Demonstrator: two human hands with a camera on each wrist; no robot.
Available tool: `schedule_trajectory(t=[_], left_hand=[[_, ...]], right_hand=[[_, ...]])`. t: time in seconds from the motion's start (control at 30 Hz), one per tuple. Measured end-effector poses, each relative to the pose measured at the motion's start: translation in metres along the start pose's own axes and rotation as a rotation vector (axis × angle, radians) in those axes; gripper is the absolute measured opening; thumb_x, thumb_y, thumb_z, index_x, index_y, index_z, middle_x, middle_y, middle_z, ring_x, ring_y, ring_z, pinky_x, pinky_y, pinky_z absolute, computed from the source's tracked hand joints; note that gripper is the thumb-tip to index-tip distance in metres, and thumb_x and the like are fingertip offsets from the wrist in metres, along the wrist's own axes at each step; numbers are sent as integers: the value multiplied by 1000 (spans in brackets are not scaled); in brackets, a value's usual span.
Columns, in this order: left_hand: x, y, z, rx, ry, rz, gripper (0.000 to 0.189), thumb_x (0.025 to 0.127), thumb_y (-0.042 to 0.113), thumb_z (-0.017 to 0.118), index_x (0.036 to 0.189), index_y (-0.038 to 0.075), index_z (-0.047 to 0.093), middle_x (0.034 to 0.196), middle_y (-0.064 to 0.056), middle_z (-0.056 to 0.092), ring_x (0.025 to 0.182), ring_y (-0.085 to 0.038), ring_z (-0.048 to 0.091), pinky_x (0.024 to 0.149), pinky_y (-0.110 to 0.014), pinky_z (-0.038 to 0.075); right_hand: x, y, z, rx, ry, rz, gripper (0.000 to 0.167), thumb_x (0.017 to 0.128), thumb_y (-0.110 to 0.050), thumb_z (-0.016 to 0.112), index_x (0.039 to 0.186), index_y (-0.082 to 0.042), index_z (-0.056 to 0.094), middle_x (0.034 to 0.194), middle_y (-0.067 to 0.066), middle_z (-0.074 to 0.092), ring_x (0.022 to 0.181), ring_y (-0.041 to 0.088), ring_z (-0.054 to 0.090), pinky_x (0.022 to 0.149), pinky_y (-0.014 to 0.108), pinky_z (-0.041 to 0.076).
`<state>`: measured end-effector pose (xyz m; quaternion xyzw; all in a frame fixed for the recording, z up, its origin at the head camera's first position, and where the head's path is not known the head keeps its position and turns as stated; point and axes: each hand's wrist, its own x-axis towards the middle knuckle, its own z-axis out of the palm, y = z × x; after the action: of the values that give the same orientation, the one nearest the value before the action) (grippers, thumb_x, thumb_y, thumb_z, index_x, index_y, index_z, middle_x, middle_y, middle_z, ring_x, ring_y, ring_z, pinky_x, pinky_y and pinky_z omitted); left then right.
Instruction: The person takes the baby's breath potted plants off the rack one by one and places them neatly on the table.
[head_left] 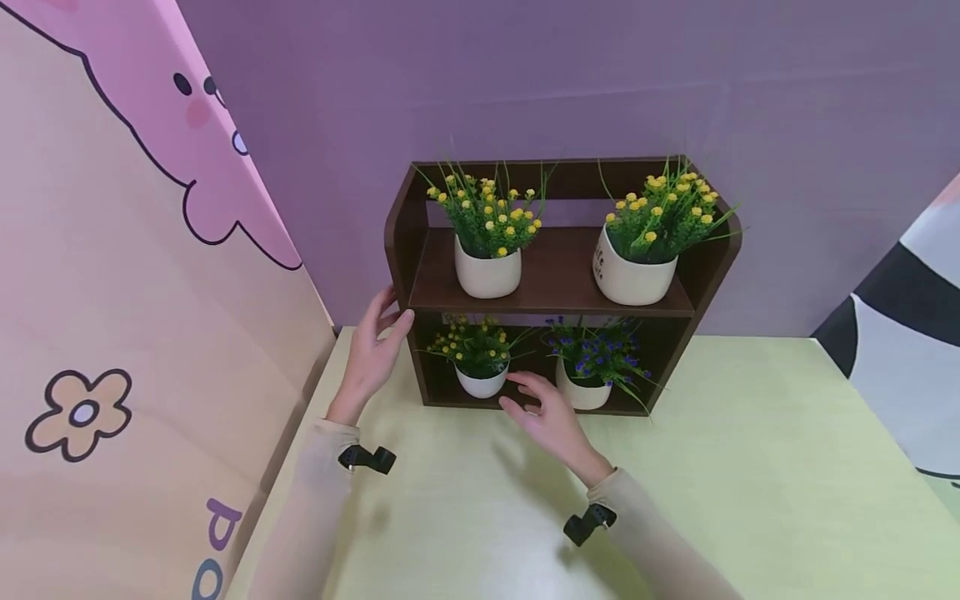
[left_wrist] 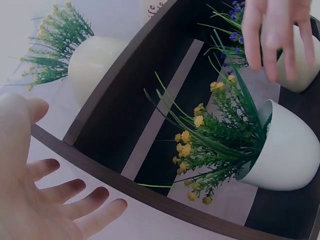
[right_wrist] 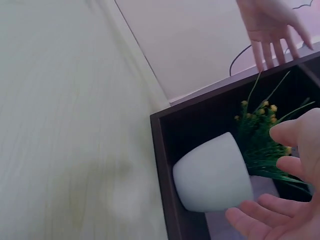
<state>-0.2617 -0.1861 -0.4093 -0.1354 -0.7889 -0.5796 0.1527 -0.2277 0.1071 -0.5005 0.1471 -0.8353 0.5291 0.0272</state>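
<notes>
A dark brown two-tier shelf (head_left: 547, 312) stands on the table against the purple backdrop. My left hand (head_left: 372, 350) is at its left side panel, fingers spread; in the left wrist view the hand (left_wrist: 55, 195) grips nothing. On the lower tier, at left, is a small white pot with yellow flowers (head_left: 482, 382). My right hand (head_left: 551, 421) is just right of it, fingers loosely bent and thumb apart. In the right wrist view its fingertips come close to the white pot (right_wrist: 212, 175); whether they touch I cannot tell.
Beside my right hand, a pot with blue-purple flowers (head_left: 585, 392) stands on the lower tier. Two white pots with yellow flowers, one left (head_left: 487, 275) and one right (head_left: 637, 275), occupy the upper tier. A printed panel (head_left: 150, 317) borders the pale table (head_left: 765, 467) at left.
</notes>
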Motion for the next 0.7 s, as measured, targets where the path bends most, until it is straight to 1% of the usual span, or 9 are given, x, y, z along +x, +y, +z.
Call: schedule_trajectory(t=[0.1,0.23,0.4,0.5,0.7], left_hand=[[6,-2,1,-4,-9,-7,61,110,27,59,166,16,37,167,-14,44,142,-43,56,114,-62,49],[9,-2,3,8,-22,-32,61,110,29,59,166,15,38,165,-17,47,142,-45,56,115,-61,48],[12,-5,4,24,-41,-73,59,111,33,56,164,13,40,163,-19,49,144,-45,53,118,-60,46],[14,-9,5,20,-42,-89,58,112,34,54,164,11,40,163,-20,49,147,-44,51,118,-59,46],[15,-11,4,0,-32,-109,57,114,35,51,163,8,40,160,-22,51,147,-42,53,112,-60,51]], right_hand=[[7,3,7,-13,12,13,48,101,-20,75,145,-7,63,154,21,56,137,45,60,108,59,55],[17,7,13,-43,32,24,48,100,-21,77,145,-10,65,153,19,57,136,43,61,107,57,56],[26,12,19,-57,42,42,48,99,-20,77,143,-9,65,153,21,57,135,45,62,106,57,57],[30,14,22,-52,52,53,47,98,-19,78,142,-8,66,151,22,58,135,46,62,106,56,57],[39,21,30,-55,91,61,48,95,-18,80,139,-2,66,145,25,61,130,46,65,103,54,59]])
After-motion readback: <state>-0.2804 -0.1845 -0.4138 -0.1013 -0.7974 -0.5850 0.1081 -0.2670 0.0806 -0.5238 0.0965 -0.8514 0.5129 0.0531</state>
